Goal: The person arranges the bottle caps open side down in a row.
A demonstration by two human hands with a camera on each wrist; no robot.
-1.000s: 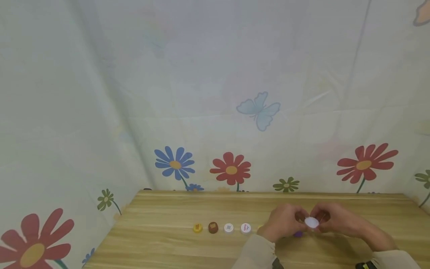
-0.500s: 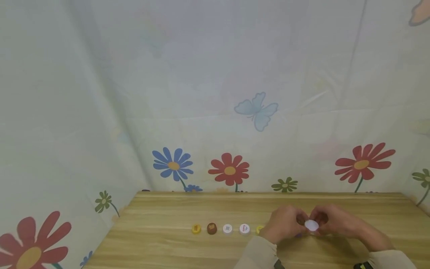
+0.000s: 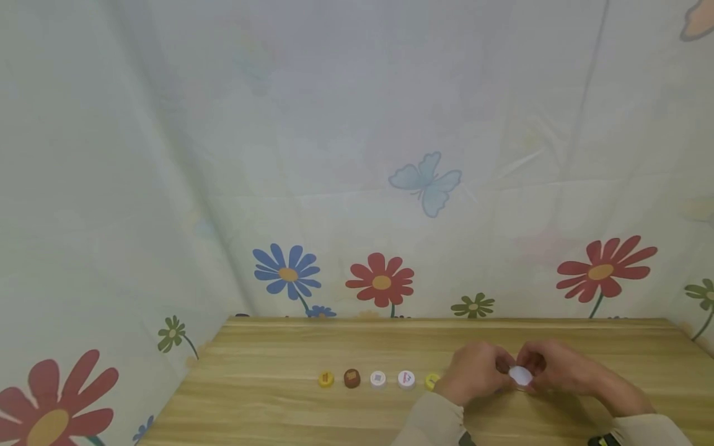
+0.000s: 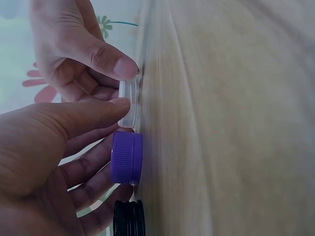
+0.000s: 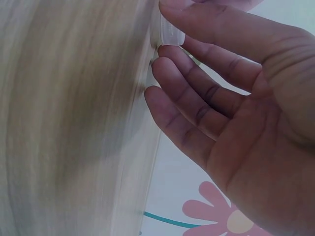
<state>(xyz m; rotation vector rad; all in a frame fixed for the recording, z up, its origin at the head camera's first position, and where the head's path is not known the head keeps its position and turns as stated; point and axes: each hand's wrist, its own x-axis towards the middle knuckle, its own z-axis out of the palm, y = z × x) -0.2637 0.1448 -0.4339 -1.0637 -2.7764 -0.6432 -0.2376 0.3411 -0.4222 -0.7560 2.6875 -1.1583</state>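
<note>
A white ribbed bottle cap (image 3: 521, 375) is pinched from both sides at the right part of the table. My left hand (image 3: 473, 373) holds it between thumb and fingers. From the other side, my right hand (image 3: 566, 368) grips the same cap, its thumb and forefinger at the edge. In the left wrist view the cap is right at the tabletop, beside a purple bottle cap (image 4: 126, 157). A black bottle cap (image 4: 129, 219) follows along the same line, near my left hand's outer fingers. The head view hides the black cap behind my left hand.
Leftward on the wooden table (image 3: 268, 409) the row continues with a yellow cap (image 3: 432, 381), a printed white cap (image 3: 406, 379), another white cap (image 3: 378, 379), a brown cap (image 3: 352, 378) and a yellow cap (image 3: 326, 379). A flowered curtain (image 3: 334, 204) hangs behind the table.
Both hands and the white cap have shifted slightly right and lower in the head view. Less of the purple cap shows beside the left hand. The row at left keeps its arrangement.
</note>
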